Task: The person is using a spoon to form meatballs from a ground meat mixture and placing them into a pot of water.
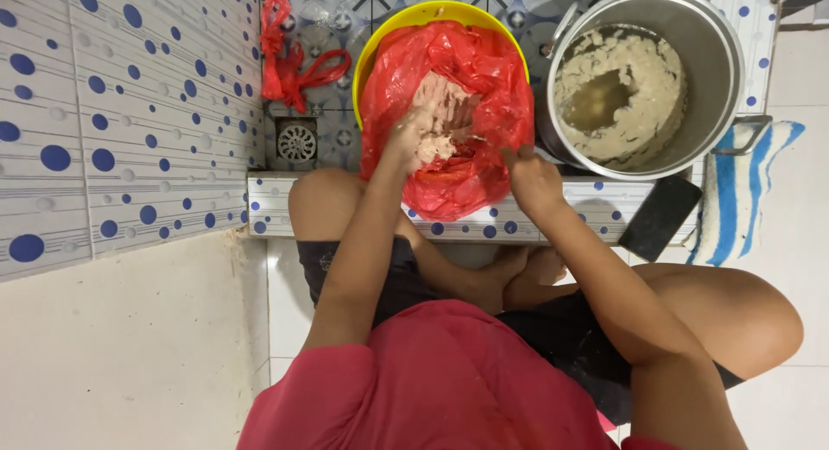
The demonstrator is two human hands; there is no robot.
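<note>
**Hands in the red bag of pale paste**

While the person sits cross-legged on the pale tiled floor, both hands work at the crinkled red plastic bag [449, 148] that lines the round yellow plastic tub [406, 20] at twelve o'clock from the knees. The left hand [408, 139] reaches into the bag's mouth, its fingers curled around and sunk into the lumpy pinkish-white paste [442, 104] lying inside; how firmly they close cannot be told, since the paste hides the fingertips. The right hand [531, 178], at three o'clock of the left, pinches the bag's rim, holding the plastic open and back.

At two o'clock stands the large round steel pot [639, 79], holding cloudy liquid ringed with the same pale mash. A knotted red plastic bag [289, 66] lies at ten o'clock beside the round metal floor drain [297, 142], and a flat black rectangular slab [661, 217] leans on the tiled step at four o'clock.

The step in hand looks like scooping or kneading the paste within the bag. A next move would likely call for the right hand's hold on the rim, so the thin plastic does not fold over the working hand.
</note>
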